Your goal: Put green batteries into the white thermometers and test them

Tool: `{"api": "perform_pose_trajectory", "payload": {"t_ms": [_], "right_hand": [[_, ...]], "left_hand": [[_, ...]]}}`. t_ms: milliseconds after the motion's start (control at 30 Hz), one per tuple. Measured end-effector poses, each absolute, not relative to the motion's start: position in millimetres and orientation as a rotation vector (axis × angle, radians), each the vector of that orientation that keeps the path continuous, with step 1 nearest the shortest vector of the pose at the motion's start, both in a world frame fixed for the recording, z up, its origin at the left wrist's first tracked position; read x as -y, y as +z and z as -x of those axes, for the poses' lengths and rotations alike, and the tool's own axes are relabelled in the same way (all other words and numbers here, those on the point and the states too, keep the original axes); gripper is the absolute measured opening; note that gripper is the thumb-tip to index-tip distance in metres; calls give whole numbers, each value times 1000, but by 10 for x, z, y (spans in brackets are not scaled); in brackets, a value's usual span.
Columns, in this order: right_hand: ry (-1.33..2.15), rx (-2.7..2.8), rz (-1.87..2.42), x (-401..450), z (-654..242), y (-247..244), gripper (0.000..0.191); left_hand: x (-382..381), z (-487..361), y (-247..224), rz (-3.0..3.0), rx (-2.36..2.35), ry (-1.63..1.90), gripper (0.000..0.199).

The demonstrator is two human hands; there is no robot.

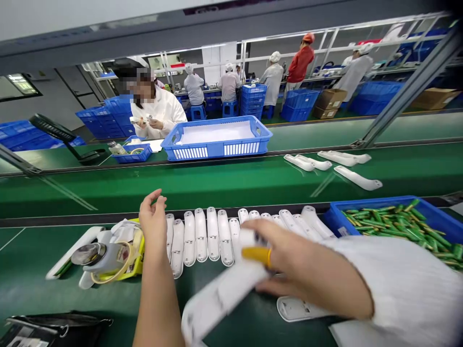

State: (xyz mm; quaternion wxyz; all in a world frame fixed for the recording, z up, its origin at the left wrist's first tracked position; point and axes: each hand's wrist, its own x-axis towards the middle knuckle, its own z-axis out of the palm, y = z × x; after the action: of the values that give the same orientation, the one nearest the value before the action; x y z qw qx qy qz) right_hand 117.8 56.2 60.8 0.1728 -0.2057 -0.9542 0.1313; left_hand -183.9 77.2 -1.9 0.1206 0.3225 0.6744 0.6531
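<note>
My right hand (300, 260) grips a long white plastic housing (224, 299), blurred by motion and tilted down to the left. A yellow sleeve (256, 255), apparently a finger cot, covers one of its fingers. My left hand (154, 212) is raised near the green belt's edge, fingers loosely bent and apart, with nothing visible in it. Below and between the hands stands a row of similar white housings (200, 236), inner sides up, partly hidden by my right hand. Another white housing (298, 308) lies under my right forearm.
A blue bin (336, 212) of green circuit boards (394, 229) sits at right. Left are a yellow basket (135, 265) with a bottle and tape, and a black bag (61, 327). White housings (358, 178) lie on the belt (231, 183). Beyond are a blue crate (217, 149) and a co-worker (162, 108).
</note>
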Motion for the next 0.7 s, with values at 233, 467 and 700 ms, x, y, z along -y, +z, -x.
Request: {"api": "perform_pose_trajectory", "payload": {"t_ms": [233, 467, 700], "right_hand": [[389, 3057, 349, 20, -771, 258, 34], [362, 3024, 418, -1, -740, -226, 35], [152, 2951, 283, 1, -850, -427, 32]], "left_hand": [[-714, 1894, 58, -882, -1867, 1998, 33], [-681, 1983, 51, -837, -1876, 2044, 31], [-660, 1927, 87, -782, -1887, 2069, 26]]}}
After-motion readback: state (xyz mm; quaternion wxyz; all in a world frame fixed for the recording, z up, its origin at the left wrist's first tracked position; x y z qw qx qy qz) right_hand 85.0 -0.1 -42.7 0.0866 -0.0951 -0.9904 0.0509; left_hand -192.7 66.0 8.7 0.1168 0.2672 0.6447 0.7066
